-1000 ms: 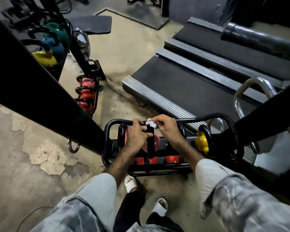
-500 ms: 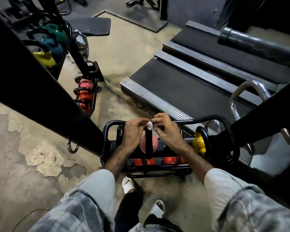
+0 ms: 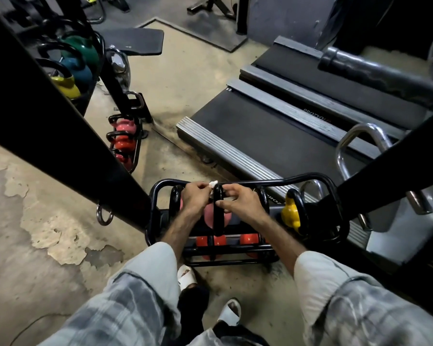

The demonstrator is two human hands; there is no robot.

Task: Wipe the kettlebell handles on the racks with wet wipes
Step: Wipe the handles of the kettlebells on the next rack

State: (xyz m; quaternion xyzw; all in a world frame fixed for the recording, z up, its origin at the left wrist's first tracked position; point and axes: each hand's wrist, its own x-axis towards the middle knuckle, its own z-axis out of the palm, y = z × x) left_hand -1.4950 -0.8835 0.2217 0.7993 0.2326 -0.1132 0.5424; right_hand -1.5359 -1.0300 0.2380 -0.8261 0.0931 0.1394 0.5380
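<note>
A low black rack [image 3: 157,196] stands on the floor in front of me. On its top shelf sits a pink kettlebell [image 3: 208,219] with a black handle [image 3: 218,216]. My left hand [image 3: 195,199] pinches a small white wet wipe [image 3: 213,183] against the top of that handle. From the right, the fingers and thumb of my right hand [image 3: 241,203] pinch the same handle a little lower. A yellow kettlebell [image 3: 290,214] sits at the shelf's right end. Orange kettlebells [image 3: 249,238] fill the lower shelf.
A second small rack [image 3: 135,146] farther left holds pink and orange kettlebells. A taller rack [image 3: 85,101] at upper left carries green, blue and yellow ones. Black slanted beams [image 3: 60,136] cross both sides. A treadmill [image 3: 260,131] lies behind the rack. My sandalled feet [image 3: 186,275] stand close to it.
The wipe has passed from my right hand's fingertips to my left hand at the top of the handle. My right hand has slid a little lower on the handle.
</note>
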